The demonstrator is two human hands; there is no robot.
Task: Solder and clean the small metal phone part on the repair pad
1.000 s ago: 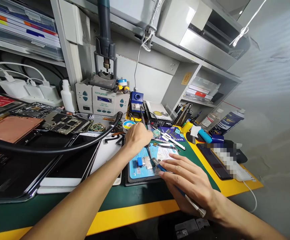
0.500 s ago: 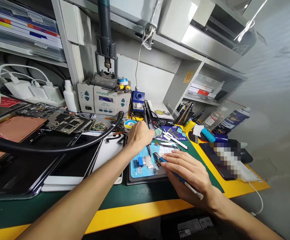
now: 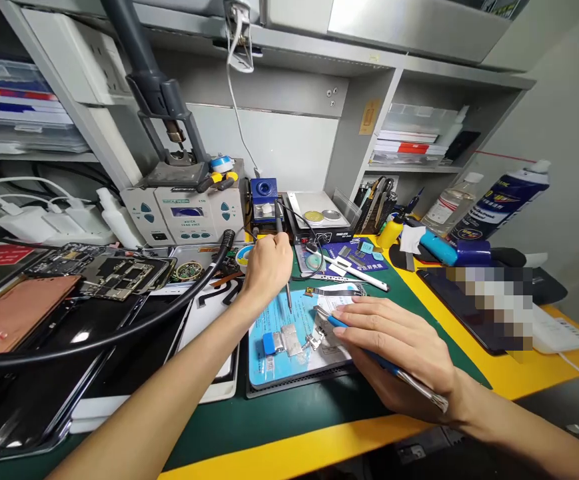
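Observation:
My left hand [image 3: 268,267] is closed round a dark soldering iron [image 3: 290,297], its thin tip pointing down over a blue-and-white printed pad [image 3: 264,370]. My right hand [image 3: 399,343] grips a slim blue-and-silver hand tool [image 3: 419,388]; its metal front end is close to a small silver metal part [image 3: 315,339] on the pad. Left of that part lies a flat silver piece with a blue tab [image 3: 269,344]. A dark flex cable [image 3: 336,291] rests near the pad's far edge. Fingers hide much of both tools.
A hot-air station [image 3: 189,217] stands behind, its black hose [image 3: 169,313] crossing phone parts at left. A soldering unit [image 3: 326,233] and blue iron stand [image 3: 264,200] are at the back. A spray can [image 3: 502,200] and black phone [image 3: 462,313] are at right.
The camera view has shifted and turned. My left hand and the iron now stand slightly higher off the pad. My right hand still holds its tool by the silver part.

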